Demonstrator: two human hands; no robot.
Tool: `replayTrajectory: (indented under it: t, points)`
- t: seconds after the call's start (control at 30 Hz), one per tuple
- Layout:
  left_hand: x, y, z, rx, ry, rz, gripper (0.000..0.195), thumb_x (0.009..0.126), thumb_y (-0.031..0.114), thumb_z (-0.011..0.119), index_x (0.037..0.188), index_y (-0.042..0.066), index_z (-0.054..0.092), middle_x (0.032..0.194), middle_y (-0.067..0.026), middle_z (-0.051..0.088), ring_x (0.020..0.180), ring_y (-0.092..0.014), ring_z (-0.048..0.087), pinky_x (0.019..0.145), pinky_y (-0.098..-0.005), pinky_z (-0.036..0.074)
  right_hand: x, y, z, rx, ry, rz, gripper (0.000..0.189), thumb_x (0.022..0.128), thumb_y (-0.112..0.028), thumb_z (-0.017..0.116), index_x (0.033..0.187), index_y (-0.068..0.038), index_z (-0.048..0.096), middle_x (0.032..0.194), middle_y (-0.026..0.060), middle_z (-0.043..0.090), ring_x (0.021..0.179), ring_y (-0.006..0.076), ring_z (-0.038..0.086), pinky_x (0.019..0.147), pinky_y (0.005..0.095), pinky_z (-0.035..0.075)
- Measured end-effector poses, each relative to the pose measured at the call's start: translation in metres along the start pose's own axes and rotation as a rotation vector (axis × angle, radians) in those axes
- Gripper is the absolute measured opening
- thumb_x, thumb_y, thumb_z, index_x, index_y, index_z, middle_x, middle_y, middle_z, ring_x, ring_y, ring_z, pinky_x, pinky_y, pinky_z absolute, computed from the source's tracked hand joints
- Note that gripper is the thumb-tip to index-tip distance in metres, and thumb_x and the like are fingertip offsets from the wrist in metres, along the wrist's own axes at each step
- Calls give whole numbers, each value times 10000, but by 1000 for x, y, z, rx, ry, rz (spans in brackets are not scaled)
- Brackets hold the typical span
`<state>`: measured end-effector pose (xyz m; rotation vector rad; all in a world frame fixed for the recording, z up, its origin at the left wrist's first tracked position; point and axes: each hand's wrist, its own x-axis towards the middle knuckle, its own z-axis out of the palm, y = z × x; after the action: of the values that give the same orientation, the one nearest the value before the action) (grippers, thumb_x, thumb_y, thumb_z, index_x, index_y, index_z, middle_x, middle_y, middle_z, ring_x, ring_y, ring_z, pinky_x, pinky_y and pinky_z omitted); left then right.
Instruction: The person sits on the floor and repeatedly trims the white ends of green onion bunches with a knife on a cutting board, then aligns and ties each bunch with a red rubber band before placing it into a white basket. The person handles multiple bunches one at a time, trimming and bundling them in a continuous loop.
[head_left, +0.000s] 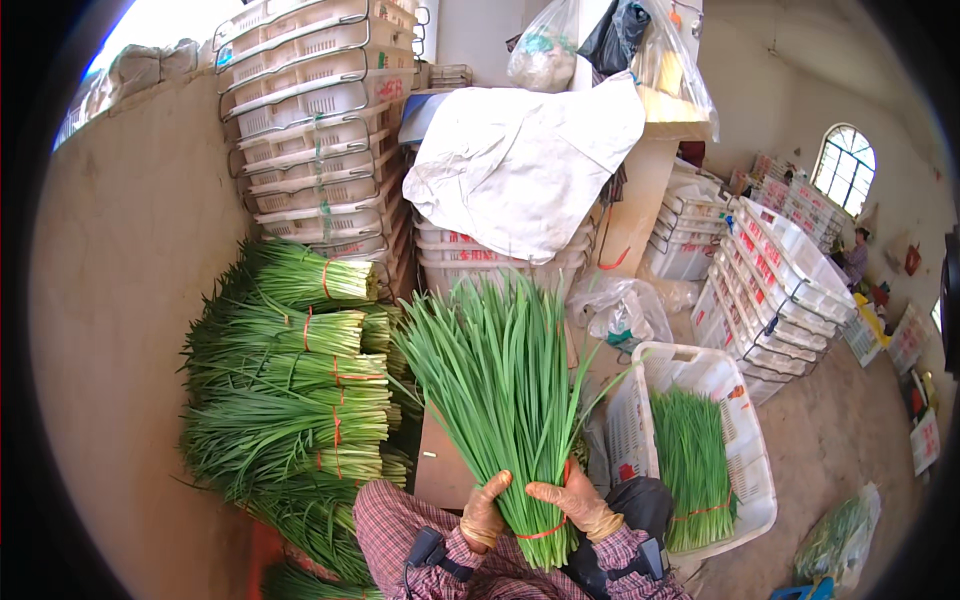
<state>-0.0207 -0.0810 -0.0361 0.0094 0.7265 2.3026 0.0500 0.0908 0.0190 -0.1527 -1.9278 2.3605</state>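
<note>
A large bunch of garlic chives (510, 375) stands over my lap, leaves fanned away from me and cut stems towards me. An orange-red band (541, 529) circles its lower stems. My left hand (485, 510), in a thin translucent glove, grips the bunch from the left. From the right, my gloved right hand (577, 502) clasps it with the thumb across the front. A brown board (442, 461) lies partly hidden behind the leaves. To the right, a white plastic crate (754, 480) holds a banded bunch of chives (691, 457).
Banded chive bunches (300, 390) are piled at left beside the wall (135, 300). Tall stacks of white crates (315, 135) (765, 292) rise behind and at right. White cloth (525, 165) covers another stack. A plastic bag of greens (840, 536) lies lower right. Another person (856, 259) sits far right.
</note>
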Motion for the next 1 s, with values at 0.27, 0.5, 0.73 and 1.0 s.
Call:
replayTrajectory:
  t: [0.27, 0.5, 0.73, 1.0]
  points:
    - [11, 15, 31, 234, 49, 235, 593, 929, 19, 820, 1462, 24, 562, 1324, -104, 701, 1147, -254, 698, 1020, -401, 581, -27, 16, 2, -100, 169, -72, 866, 872, -163, 919, 1571, -52, 421, 1409, 64, 624, 1261, 204, 618, 1102, 376, 515]
    - [11, 6, 18, 120, 143, 131, 448, 945, 31, 763, 1369, -23, 630, 1216, -134, 744, 1027, -273, 739, 903, -426, 636, -38, 32, -1, 118, 291, -62, 635, 895, -77, 847, 1454, -45, 549, 1282, 44, 684, 1091, 175, 677, 971, 337, 577]
    - [10, 2, 4, 35, 83, 142, 487, 914, 120, 823, 1339, -47, 654, 1233, -151, 751, 1045, -299, 750, 937, -463, 642, -42, 40, -2, 145, 295, -108, 660, 894, -126, 864, 1465, -38, 543, 1291, 54, 682, 1123, 189, 675, 1001, 350, 568]
    - [4, 4, 6, 48, 82, 159, 462, 912, 99, 820, 1320, -47, 660, 1205, -151, 751, 1011, -294, 753, 889, -454, 654, -44, 41, -3, 115, 283, -115, 636, 925, -132, 835, 1480, -33, 539, 1311, 62, 681, 1162, 198, 659, 1043, 376, 538]
